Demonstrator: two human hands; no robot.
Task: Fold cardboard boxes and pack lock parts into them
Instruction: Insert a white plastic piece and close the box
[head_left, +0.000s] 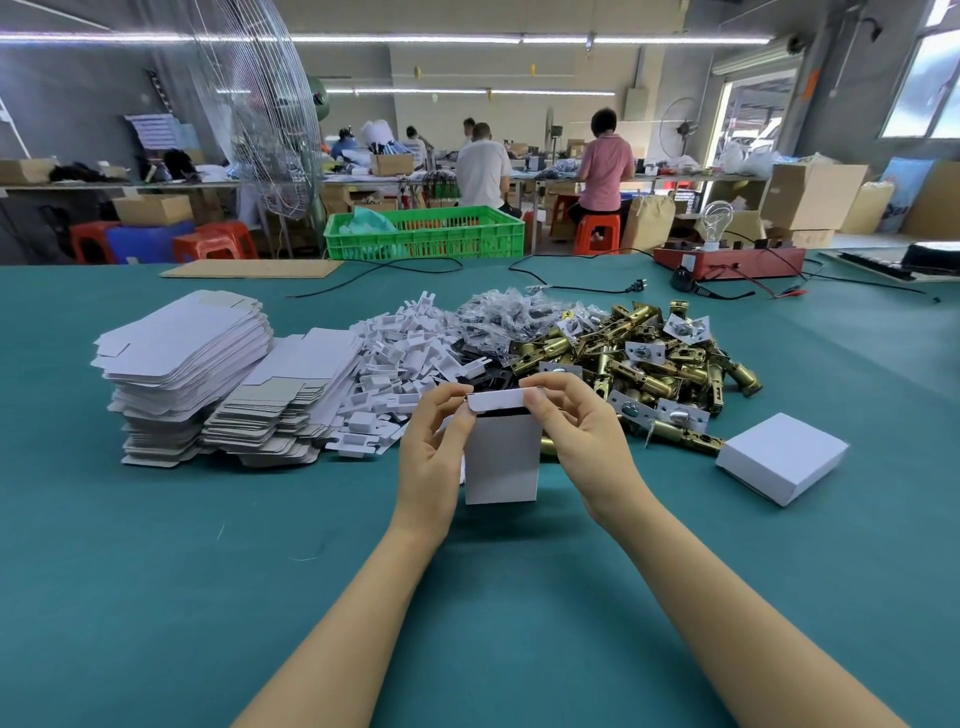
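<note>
The person is standing a small white cardboard box (501, 457) upright on the teal-covered worktop (156, 571), just in front of the heaps of stock, and both hands are working its top flap (496, 401). The left hand (434, 441) is pinching the flap's left end between thumb and curled fingers, and the right hand (571, 421) is pinching the right end in the same way, so both are closed on the card; a dark gap is showing under the flap, so the box is not yet shut. What is inside I cannot tell. I am judging the box to be light, thin and stiff along its creases but easy to crush on the flat panels, so taking it at the edges and corners, as these fingers are doing, looks the safe way, pressing the flap along its fold. Behind the box, the pile of brass-coloured metal latch parts (639, 358) is looking heavy, hard and rather slick, each best picked up round its barrel; one dropped in carelessly could dent or burst the thin card. The heap of small clear plastic bags (509, 317) and the heap of white plastic inserts (400, 353) are looking light and loose. To the left, the stack of flat white box blanks (182, 358) is waiting, and a closed white box (782, 457) is lying to the right, well apart from the hands.
</note>
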